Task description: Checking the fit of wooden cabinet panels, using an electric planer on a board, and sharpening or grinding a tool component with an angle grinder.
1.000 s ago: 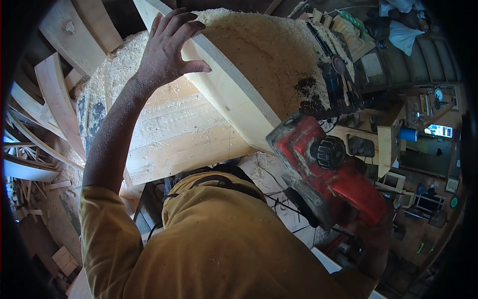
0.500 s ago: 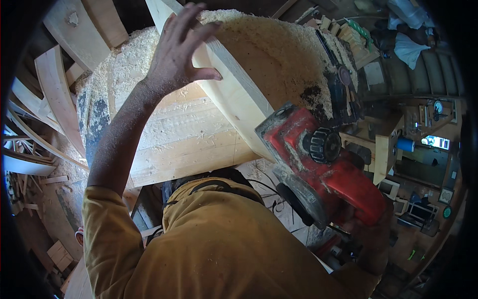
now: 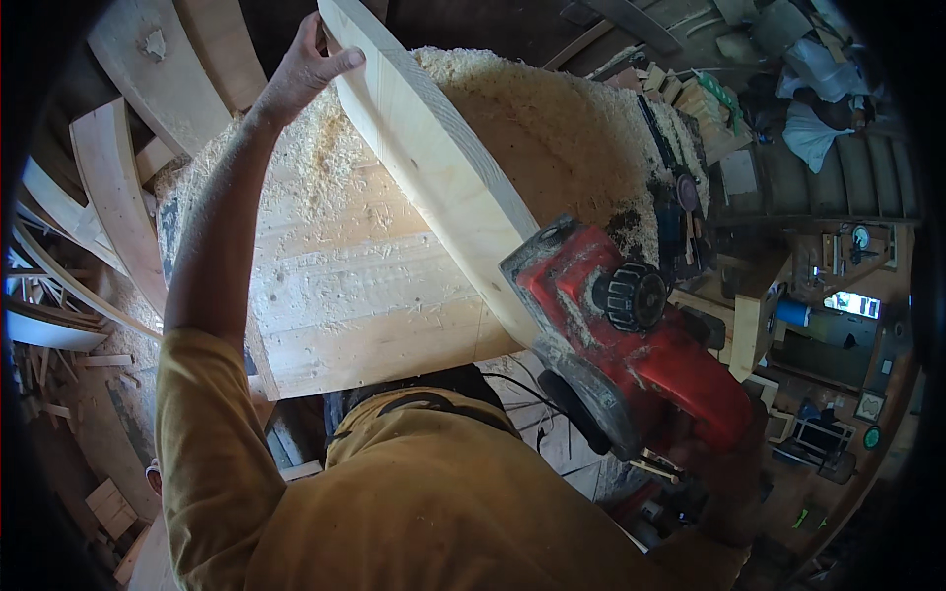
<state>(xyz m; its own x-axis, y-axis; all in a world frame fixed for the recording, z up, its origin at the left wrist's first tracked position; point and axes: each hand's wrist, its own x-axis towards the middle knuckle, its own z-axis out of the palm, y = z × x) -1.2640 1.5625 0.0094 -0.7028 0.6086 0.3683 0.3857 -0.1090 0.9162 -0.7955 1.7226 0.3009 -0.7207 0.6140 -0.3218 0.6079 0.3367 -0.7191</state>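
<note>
A thick, pale curved wooden board (image 3: 448,182) stands on its edge, running from the far middle to near my right side. My left hand (image 3: 301,79) grips its far end, thumb on the near face and fingers curled over behind. A dusty red electric planer (image 3: 680,360) with a black ribbed front knob (image 3: 631,295) rests its front at the board's near end. In shadow, my right hand (image 3: 741,448) is wrapped round the planer's rear handle. The planer's sole against the wood is hidden.
Wood shavings (image 3: 552,84) cover much of the workbench (image 3: 345,325). Curved boards (image 3: 118,197) lean at the left. Dark tools (image 3: 670,167) lie along the bench's right edge. A black cord (image 3: 517,384) hangs near my waist. Stacked offcuts (image 3: 705,108) sit at the far right.
My left hand has gone from spread fingers over the board to gripping its far end. The planer stays at the near end, with only a slight shift.
</note>
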